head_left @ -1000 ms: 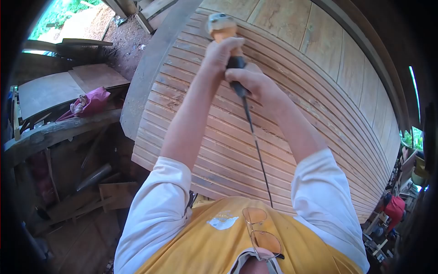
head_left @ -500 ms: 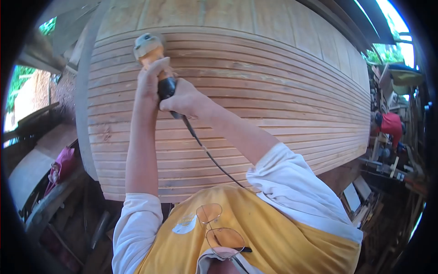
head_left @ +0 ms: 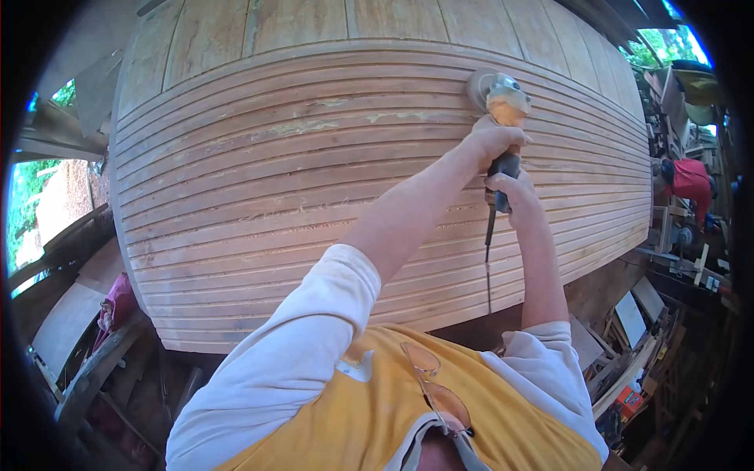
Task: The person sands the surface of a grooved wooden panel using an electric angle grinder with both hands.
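Observation:
An angle grinder point(head_left: 506, 107) with a round disc point(head_left: 481, 88) lies against the grooved wooden panel point(head_left: 314, 169), toward its upper right. My left hand point(head_left: 496, 136) wraps around the tool's body just behind its dusty head. Lower down, my right hand point(head_left: 514, 188) grips the dark rear handle. From the handle a black cord point(head_left: 488, 251) hangs down toward my body. Pale patches of filler or dust mark several slats left of the disc. The underside of the disc is hidden.
Plain boards point(head_left: 397, 20) border the panel's far side. On the right, a person in a red shirt point(head_left: 691, 179) bends among stacked timber. Wood scraps and a red box point(head_left: 628, 400) lie below right. A pink cloth point(head_left: 118, 302) hangs at the left.
Both hands have carried the grinder from the panel's upper left across to its upper right. The cord has swung along with it, and my view has shifted a little.

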`<action>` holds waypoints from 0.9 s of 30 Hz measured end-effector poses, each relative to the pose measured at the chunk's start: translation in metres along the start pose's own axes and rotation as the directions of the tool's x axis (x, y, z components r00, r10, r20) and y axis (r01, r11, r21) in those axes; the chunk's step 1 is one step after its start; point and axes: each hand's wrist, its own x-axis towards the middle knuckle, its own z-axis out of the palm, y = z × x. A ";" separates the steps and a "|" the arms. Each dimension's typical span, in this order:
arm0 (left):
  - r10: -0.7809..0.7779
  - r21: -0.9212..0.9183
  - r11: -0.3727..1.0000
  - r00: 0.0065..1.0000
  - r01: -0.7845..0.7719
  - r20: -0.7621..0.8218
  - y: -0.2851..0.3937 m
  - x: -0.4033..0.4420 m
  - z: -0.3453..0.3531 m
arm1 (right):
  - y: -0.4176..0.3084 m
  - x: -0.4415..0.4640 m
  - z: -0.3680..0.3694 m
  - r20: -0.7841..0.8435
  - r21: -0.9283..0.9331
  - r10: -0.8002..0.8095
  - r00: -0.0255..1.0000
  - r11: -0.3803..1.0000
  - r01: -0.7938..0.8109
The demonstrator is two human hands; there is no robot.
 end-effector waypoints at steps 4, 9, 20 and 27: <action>0.125 -0.022 0.992 0.987 -0.128 -0.100 0.004 -0.034 -0.022 | -0.001 -0.003 0.030 0.085 0.019 -0.028 0.996 0.999 0.026; 0.317 0.006 0.940 0.872 -0.340 -0.374 0.072 -0.123 -0.116 | -0.047 -0.001 0.165 0.327 -0.140 -0.004 0.945 0.989 0.053; 0.527 0.112 0.787 0.568 -0.606 -0.631 0.236 -0.372 -0.383 | -0.129 -0.022 0.540 0.724 -0.356 0.051 0.688 0.882 0.309; 0.543 0.127 0.723 0.444 -0.679 -0.712 0.248 -0.480 -0.456 | -0.089 -0.025 0.672 0.838 -0.317 0.024 0.546 0.834 0.451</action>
